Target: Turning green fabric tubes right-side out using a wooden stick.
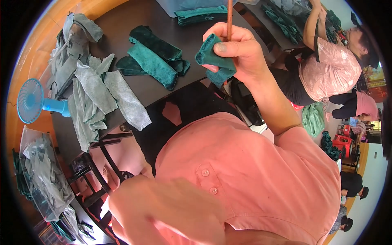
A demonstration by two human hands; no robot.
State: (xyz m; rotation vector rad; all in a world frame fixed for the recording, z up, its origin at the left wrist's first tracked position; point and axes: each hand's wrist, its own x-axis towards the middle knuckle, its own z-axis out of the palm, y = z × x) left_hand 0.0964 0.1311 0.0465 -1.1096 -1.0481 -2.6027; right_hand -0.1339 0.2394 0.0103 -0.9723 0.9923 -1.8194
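My right hand (241, 51) is raised above the near edge of the dark table, fingers closed. Thumb and fingers pinch a folded green velvet fabric piece (218, 61), and a thin brown stick (230, 18) runs upright through the same grip. A fingertip shows under the fabric. Low in the picture, close to the camera, my left hand (167, 208) is smeared by motion, so its fingers cannot be made out. On the table, left of my right hand, lies a small pile of green velvet strips (155, 61).
Grey-green fabric pieces (94, 90) heap at the table's left, some hanging over the edge, beside a blue fan (32, 101). A clear bin of fabric (45, 175) stands lower left. More velvet strips (200, 14) lie by a translucent tub (167, 5). A co-worker (330, 71) sits at right.
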